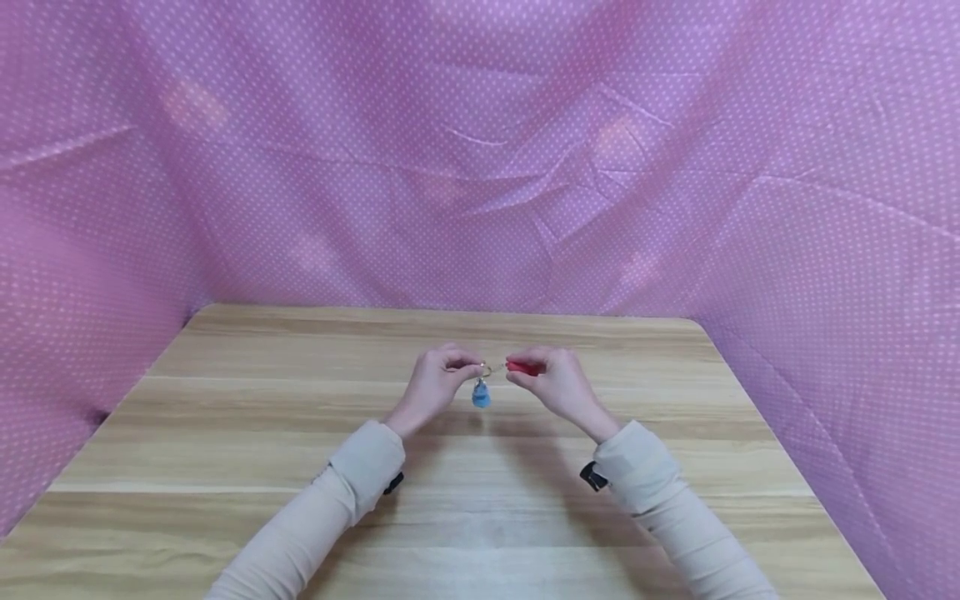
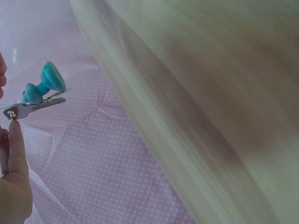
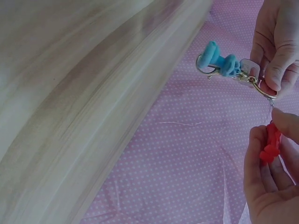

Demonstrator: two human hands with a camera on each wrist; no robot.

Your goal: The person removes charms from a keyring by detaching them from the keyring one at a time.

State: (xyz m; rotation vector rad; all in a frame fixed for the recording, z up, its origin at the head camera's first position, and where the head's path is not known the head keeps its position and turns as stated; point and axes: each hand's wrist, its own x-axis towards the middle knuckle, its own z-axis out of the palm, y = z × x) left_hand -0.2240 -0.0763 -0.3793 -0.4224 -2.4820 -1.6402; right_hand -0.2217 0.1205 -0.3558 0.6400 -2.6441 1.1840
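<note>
A gold key ring [image 1: 487, 371] is pinched between thumb and fingertips of my left hand [image 1: 437, 382]. From it hang a blue charm [image 1: 481, 394], a silver key [image 2: 33, 107] and a gold clasp [image 3: 205, 71], the last beside the charm in the right wrist view. My right hand [image 1: 557, 385] pinches a small red charm [image 3: 271, 143], partly hidden by its fingers. A thin chain [image 3: 272, 105] runs from this charm to the ring. Both hands are raised over the table, a short gap apart.
The wood-grain table [image 1: 480, 517] stretches beneath both arms, its far corners rounded. Pink cloth with white dots [image 1: 480, 167] hangs behind it and on both sides. Dark straps [image 1: 592, 477] show under the sleeve cuffs.
</note>
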